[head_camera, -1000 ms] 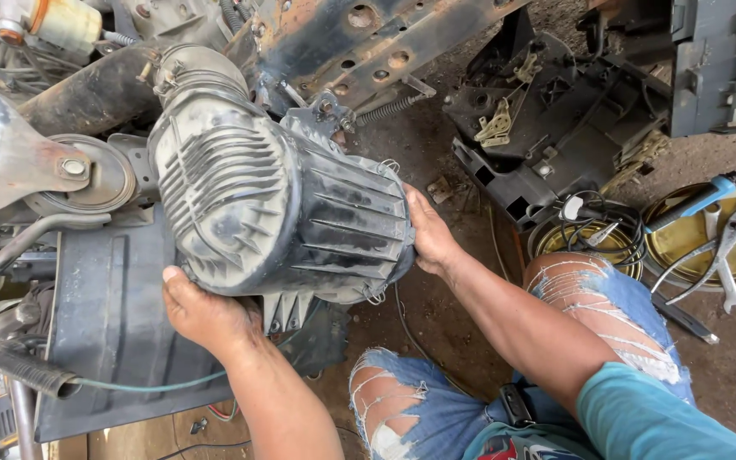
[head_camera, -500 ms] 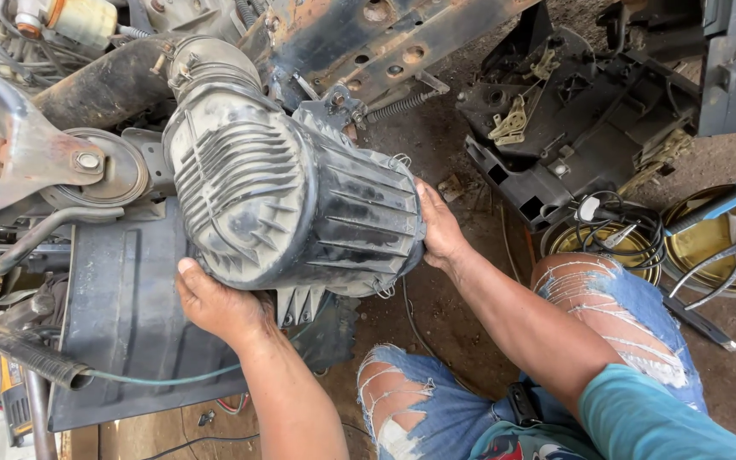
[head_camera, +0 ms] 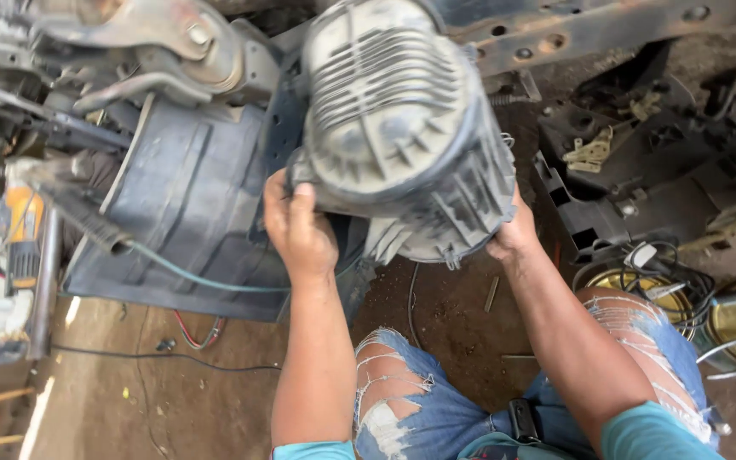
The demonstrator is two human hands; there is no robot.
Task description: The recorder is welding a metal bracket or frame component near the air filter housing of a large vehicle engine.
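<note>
Two hands hold one big, dusty grey plastic housing with ribs [head_camera: 402, 128] up in the middle: the left hand [head_camera: 298, 226] wraps its fingers tight on the near left edge, and the right hand [head_camera: 511, 234] presses the right side, its fingers hidden. One dark grey plastic panel [head_camera: 189, 196] lies left, under rusty metal bars [head_camera: 589, 30]. The ground is brown dirt [head_camera: 462, 324], with round yellow tins [head_camera: 619, 281] and wires right.
</note>
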